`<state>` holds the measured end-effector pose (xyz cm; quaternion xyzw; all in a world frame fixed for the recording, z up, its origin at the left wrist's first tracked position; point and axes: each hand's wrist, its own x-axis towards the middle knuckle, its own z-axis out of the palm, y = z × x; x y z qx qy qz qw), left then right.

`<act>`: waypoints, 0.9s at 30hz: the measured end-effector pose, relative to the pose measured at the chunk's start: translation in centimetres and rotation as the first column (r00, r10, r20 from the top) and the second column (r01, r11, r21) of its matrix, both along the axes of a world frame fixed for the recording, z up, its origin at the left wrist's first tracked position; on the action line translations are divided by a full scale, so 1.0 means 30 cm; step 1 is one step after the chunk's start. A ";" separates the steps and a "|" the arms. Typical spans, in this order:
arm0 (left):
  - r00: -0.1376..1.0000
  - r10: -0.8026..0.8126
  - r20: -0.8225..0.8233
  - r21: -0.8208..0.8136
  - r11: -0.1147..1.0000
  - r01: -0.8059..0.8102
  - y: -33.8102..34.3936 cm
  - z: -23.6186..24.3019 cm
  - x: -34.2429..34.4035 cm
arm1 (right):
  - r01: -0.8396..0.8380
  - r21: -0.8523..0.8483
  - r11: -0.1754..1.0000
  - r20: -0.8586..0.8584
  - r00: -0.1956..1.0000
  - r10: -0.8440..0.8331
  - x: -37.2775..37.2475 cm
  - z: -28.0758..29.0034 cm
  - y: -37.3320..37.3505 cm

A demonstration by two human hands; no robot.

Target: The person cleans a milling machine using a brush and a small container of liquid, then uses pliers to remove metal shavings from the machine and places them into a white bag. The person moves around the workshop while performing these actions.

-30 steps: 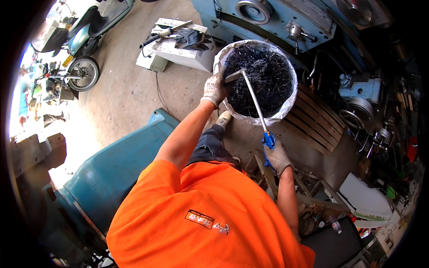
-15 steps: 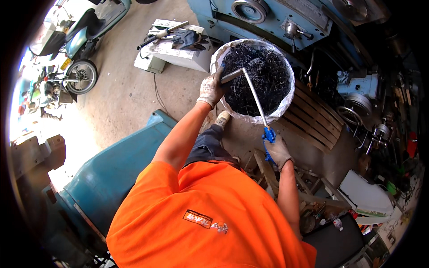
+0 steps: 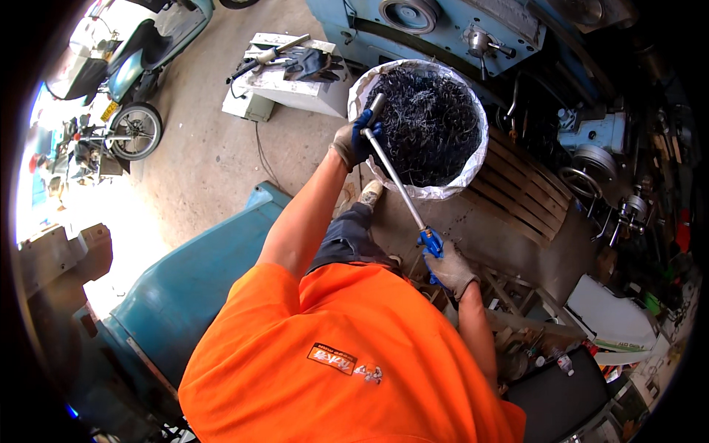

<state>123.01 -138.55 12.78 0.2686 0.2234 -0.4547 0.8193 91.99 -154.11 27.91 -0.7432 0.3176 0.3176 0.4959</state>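
My left hand (image 3: 353, 143), in a pale glove with blue-coated fingers, is closed around a metal cylinder (image 3: 377, 105). The cylinder's grey end sticks out past the fingers, over the left side of a white bag (image 3: 482, 144) filled with dark metal shavings (image 3: 428, 122). In a grey glove, my right hand (image 3: 452, 268) grips a blue air blow gun (image 3: 430, 240). Its long silver nozzle (image 3: 395, 181) slants up and left, and the bent tip comes close to the left fingers and the cylinder. Whether the tip touches the cylinder I cannot tell.
Beyond the bag stands a blue machine (image 3: 509, 33) with handwheels. A white box (image 3: 310, 88) to the left carries black gloves and a tool. A wooden slatted pallet (image 3: 521, 188) lies right of the bag. Near my left side is a blue-green metal panel (image 3: 192, 258); motorbikes (image 3: 136, 129) stand farther left.
My left hand has turned, so the cylinder now points away from me instead of rightward. The nozzle tip has swung left and nearer, and my right hand has moved a little left.
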 end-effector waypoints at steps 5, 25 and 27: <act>0.987 0.008 -0.158 -0.222 0.974 -0.044 0.008 -0.042 0.015 | 0.072 0.028 0.997 0.042 0.996 -0.073 -0.025 0.016 0.018; 0.998 0.055 -0.013 -0.073 0.996 -0.056 0.007 -0.119 -0.024 | 0.085 0.042 0.995 0.010 0.996 -0.086 0.075 0.016 0.036; 0.994 0.076 -0.073 -0.071 0.994 -0.081 -0.002 -0.080 -0.029 | 0.145 0.041 0.989 0.047 0.988 -0.147 0.096 -0.005 0.036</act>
